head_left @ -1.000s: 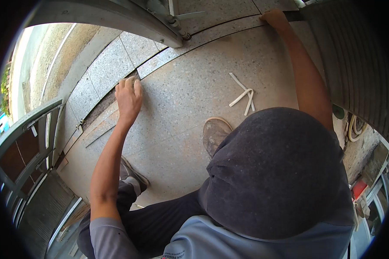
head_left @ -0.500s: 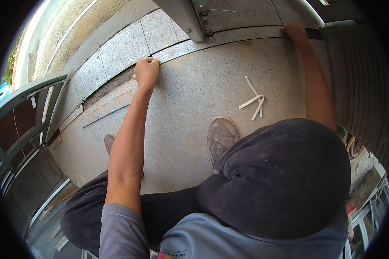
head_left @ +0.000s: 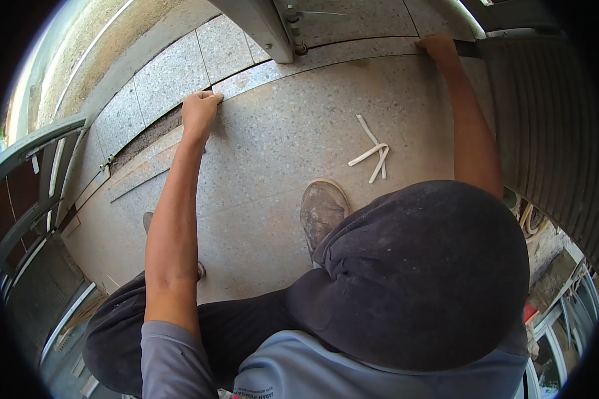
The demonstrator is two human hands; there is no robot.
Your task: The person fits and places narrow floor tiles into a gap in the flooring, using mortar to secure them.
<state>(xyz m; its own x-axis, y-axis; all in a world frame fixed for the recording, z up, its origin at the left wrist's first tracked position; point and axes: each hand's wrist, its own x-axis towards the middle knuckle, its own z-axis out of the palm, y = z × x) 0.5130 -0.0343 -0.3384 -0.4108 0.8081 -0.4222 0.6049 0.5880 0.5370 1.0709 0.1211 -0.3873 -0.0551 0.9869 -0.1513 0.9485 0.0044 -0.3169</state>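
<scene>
A long, narrow speckled tile strip [head_left: 326,62] lies along the groove between the floor tiles, passing the foot of a metal post. My left hand [head_left: 200,114] is closed at the strip's left end, thumb and fingers pinched at its edge. At the strip's far right end my right hand [head_left: 438,48] has its fingertips on the edge, bent around it. Left of my left hand the groove [head_left: 150,136] is uncovered and shows rough, dark mortar. White bent strips [head_left: 377,151] lie crossed on the floor in front of my shoe.
The metal post [head_left: 263,26] stands just beyond the strip, with a hinge at its side. A metal gate frame [head_left: 36,159] is at the left. Ribbed dark sheeting [head_left: 546,126] lies at the right. My shoe [head_left: 324,209] rests on the floor tiles.
The whole view has shifted, so the scene sits slightly further left. Both hands remain at the two ends of the strip.
</scene>
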